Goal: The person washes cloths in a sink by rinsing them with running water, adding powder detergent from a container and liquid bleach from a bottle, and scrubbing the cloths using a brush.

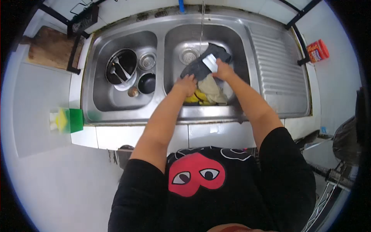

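Two hands: the right hand (223, 70) gripped a white block (210, 62) over the dark cloth; the left hand (186, 86) rested at the cloth's near left edge, and whether its fingers pinched or only pressed could not be told.
Dark cloth: this item (197, 69) lay in the right basin (235, 41), spread from the left hand to the far right.
In the way: a beige cloth (210, 88) and a yellow cloth (201, 96) were bunched between the dark cloth and the basin's near wall.
Running water: a thin stream (201, 31) fell beside the drain (188, 56).
Left basin: a black pan (123, 57) with cutlery in it stood near a small dark pot (147, 83).
Right side: a ribbed drainboard (280, 65), then a red tub (318, 50).
Left side: a wooden board (52, 47) stood beyond the sink, and a green holder (76, 120) at the desk (116, 136) corner.
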Motion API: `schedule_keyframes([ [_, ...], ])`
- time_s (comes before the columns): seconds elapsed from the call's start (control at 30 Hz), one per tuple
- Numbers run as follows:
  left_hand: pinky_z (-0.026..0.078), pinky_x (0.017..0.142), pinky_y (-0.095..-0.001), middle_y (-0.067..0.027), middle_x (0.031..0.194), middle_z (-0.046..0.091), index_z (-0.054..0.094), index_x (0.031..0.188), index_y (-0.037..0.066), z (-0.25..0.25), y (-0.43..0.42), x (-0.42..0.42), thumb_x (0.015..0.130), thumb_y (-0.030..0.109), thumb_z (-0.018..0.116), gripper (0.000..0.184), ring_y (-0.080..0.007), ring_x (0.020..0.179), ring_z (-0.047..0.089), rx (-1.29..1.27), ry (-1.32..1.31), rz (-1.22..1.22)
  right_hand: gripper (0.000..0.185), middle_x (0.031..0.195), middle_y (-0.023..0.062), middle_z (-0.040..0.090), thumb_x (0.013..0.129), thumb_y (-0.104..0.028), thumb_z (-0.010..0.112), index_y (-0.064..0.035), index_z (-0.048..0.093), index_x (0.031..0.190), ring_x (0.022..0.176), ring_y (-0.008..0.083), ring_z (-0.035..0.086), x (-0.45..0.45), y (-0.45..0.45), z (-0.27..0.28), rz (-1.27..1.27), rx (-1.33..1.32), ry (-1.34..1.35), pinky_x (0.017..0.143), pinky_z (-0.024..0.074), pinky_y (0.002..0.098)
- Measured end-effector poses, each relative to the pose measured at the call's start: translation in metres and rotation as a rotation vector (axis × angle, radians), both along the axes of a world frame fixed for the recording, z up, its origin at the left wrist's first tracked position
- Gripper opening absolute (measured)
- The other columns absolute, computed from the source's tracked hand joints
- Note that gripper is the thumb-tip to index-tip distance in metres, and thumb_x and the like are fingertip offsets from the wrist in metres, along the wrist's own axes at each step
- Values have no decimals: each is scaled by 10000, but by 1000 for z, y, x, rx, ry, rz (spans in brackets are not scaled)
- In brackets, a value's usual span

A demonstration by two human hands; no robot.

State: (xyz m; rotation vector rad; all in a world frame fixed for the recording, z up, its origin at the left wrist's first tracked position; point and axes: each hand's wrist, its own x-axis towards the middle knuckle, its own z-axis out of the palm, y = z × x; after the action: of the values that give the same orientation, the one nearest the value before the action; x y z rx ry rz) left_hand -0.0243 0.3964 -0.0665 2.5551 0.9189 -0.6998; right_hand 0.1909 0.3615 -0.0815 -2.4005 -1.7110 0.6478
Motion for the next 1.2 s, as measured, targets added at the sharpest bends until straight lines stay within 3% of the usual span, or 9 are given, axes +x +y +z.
schedule_keyframes([
  [0.17,205,1043,-502,-72,1458,173,302,1351,89,-8,12,-11,873,407,416,586,-260,1321,223,-12,155,191,517,1062,167,590,616,-301,750,-51,556,1025,997,339,562,10,22,8,-130,-11,-23,827,460,406],
  [0.3,124,1058,-509,-109,1457,158,265,1369,84,-19,8,0,815,569,439,757,-257,1327,210,-9,137,49,550,1019,188,596,633,-358,732,-47,524,1036,965,336,572,-55,44,28,39,37,116,815,456,410],
  [0.4,134,1055,-511,-105,1448,193,274,1367,88,-3,7,3,822,564,432,741,-253,1311,252,-120,257,91,535,947,176,615,642,-382,711,-62,524,1028,913,338,591,-85,31,0,352,-43,65,795,457,422],
  [0.5,108,1053,-531,-83,1445,214,277,1369,101,-7,10,-1,803,561,468,754,-261,1272,321,-82,212,94,637,997,180,612,649,-417,694,-86,497,1156,914,322,600,-29,58,-18,124,-85,36,784,471,420],
  [0.6,76,1049,-552,-85,1444,216,282,1369,104,-2,10,-2,798,557,477,755,-258,1267,331,-51,235,85,522,961,209,614,691,-387,676,-8,532,1020,893,346,599,23,80,-13,-193,79,-37,767,474,423],
  [0.83,63,1049,-558,-109,1448,191,257,1378,110,6,10,5,787,564,499,784,-264,1290,295,-80,290,56,540,921,218,615,663,-394,675,-46,525,1047,852,366,603,-69,34,-14,233,44,42,764,468,435],
  [1.0,81,1053,-545,-102,1444,209,270,1374,116,-3,12,2,768,549,532,790,-260,1275,323,-88,269,94,536,927,206,621,684,-382,685,-20,520,1043,854,346,610,35,78,-11,-137,98,-59,727,490,408],
  [1.07,86,1055,-541,-100,1444,210,273,1373,112,-4,10,3,766,550,535,793,-259,1273,328,-81,271,95,507,903,205,620,675,-375,694,-17,530,995,849,350,607,4,74,-11,-81,102,-53,730,485,415],
  [1.2,95,1054,-540,-98,1446,205,272,1371,104,0,13,10,765,552,535,798,-260,1270,331,-85,301,78,545,941,205,605,648,-370,712,-25,511,1019,896,347,593,-64,24,-7,407,2,-12,796,457,422],
])
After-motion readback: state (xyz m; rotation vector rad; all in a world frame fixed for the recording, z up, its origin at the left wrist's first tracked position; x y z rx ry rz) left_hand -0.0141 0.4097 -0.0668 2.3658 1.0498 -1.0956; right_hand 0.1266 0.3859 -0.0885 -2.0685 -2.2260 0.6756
